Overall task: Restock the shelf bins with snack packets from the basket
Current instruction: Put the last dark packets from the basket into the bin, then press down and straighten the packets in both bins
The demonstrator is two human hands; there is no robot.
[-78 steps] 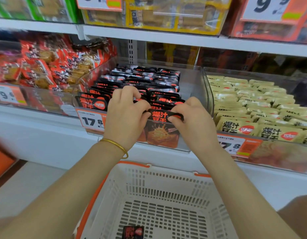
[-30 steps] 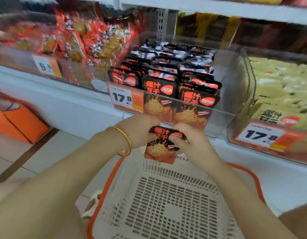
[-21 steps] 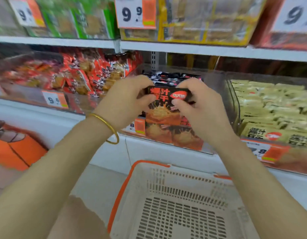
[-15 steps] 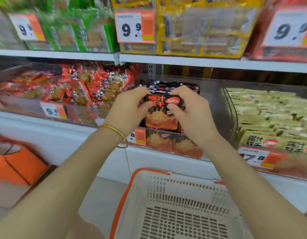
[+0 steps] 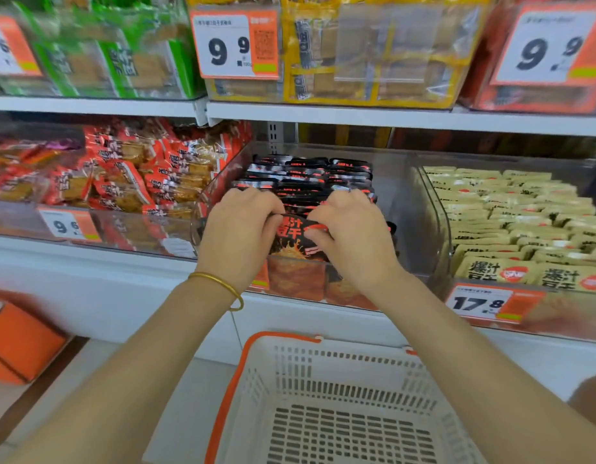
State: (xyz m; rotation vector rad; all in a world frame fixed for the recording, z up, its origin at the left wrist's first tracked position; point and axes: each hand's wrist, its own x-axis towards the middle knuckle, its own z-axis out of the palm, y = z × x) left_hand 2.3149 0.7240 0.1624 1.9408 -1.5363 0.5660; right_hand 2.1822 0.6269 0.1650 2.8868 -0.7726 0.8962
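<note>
A black snack packet [image 5: 294, 237] with red lettering stands at the front row of the clear middle shelf bin [image 5: 395, 202], which holds several rows of the same black packets [image 5: 310, 172]. My left hand [image 5: 238, 229] pinches the packet's left top edge and my right hand [image 5: 351, 236] pinches its right top edge. Both hands reach over the bin's front wall. Below them sits the white basket [image 5: 323, 363] with an orange rim; the part of its floor in view holds no packets.
A bin of orange-red packets [image 5: 122, 175] stands to the left and a bin of beige packets [image 5: 510, 222] to the right. The upper shelf [image 5: 356, 115] carries green, yellow and red packs. Price tags [image 5: 480, 303] hang on the bin fronts. An orange box [image 5: 18, 343] lies on the floor at left.
Both hands lifted the black packet from above the basket up to the middle bin and lowered it into the front row.
</note>
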